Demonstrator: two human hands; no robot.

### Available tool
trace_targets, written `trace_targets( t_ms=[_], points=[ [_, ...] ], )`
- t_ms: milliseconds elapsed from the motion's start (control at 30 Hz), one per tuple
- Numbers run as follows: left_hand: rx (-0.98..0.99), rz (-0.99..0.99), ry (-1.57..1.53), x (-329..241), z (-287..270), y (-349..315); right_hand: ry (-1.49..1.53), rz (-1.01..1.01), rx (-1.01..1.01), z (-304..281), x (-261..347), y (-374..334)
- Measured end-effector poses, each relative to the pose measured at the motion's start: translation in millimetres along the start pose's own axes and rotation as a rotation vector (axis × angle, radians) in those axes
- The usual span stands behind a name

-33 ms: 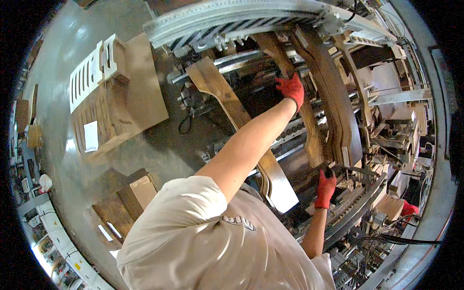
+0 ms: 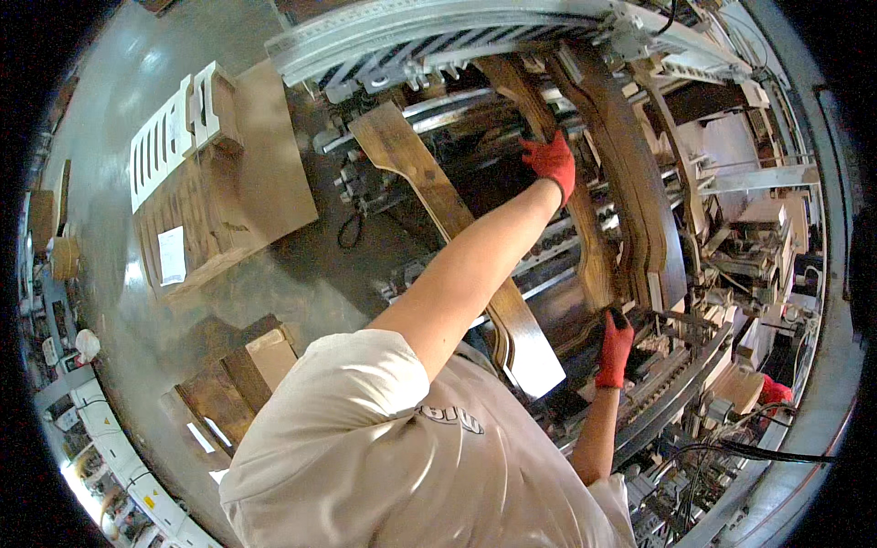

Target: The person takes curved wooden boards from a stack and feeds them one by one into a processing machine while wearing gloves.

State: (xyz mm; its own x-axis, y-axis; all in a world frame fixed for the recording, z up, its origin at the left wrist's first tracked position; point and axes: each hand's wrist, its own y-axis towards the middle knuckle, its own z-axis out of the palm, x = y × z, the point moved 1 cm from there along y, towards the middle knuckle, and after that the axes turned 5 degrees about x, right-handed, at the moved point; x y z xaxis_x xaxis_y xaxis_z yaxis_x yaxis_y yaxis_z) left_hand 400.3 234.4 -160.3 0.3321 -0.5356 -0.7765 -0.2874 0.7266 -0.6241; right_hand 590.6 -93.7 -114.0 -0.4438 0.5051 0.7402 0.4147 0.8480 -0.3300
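A long, curved brown wooden board (image 2: pixel 592 247) lies across the machine's metal rails in front of me. My left hand (image 2: pixel 552 170), in a red glove, is closed on its upper part, with the thumb side toward the left. At the board's near end is my right hand (image 2: pixel 616 352), in a red glove with dark fingertips. Its fingers are closed at that end, though their grip is partly hidden. Just right of this board stands a row of similar curved boards (image 2: pixel 630 164) packed side by side. Left of it, under my left forearm, several more curved boards (image 2: pixel 416 178) lie stacked at a slant.
A metal beam (image 2: pixel 438 41) spans the machine's far side. On the floor to the left sits a stack of wooden parts (image 2: pixel 206 215) with a white slotted piece and a paper sheet. More brown boards (image 2: pixel 219 397) lie nearer me. Black cables (image 2: pixel 767 454) run at the right.
Both hands have shifted very slightly away from me along the board. Otherwise the scene looks the same.
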Motion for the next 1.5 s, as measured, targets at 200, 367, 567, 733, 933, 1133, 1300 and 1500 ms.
trace_targets(
  t_ms=[200, 367, 567, 733, 933, 1133, 1300, 1500],
  points=[
    [0.080, 0.068, -0.140, -16, -10, -6, 0.590, 0.114, -0.036, 22, 27, 13],
    [0.072, 0.219, -0.195, -11, -11, 59, 0.584, 0.158, -0.039, 35, 73, -3],
    [0.118, 0.040, -0.180, -6, -5, 19, 0.453, 0.099, -0.175, 32, 25, -9],
    [0.167, 0.095, -0.141, -18, -24, 36, 0.320, 0.017, -0.213, 46, 45, 4],
    [0.134, 0.202, 0.181, -14, -25, 43, 0.226, -0.082, -0.172, 47, 38, 10],
    [0.452, 0.731, 2.538, -35, -22, -32, 0.364, 0.039, -0.052, 37, 35, 0],
    [0.288, 0.854, 2.341, -18, -24, -17, -0.084, -0.065, 0.012, 34, 8, -14],
    [0.272, 1.112, 2.794, -15, -25, -16, -0.501, -0.117, -0.179, 45, 29, -20]
  ],
)
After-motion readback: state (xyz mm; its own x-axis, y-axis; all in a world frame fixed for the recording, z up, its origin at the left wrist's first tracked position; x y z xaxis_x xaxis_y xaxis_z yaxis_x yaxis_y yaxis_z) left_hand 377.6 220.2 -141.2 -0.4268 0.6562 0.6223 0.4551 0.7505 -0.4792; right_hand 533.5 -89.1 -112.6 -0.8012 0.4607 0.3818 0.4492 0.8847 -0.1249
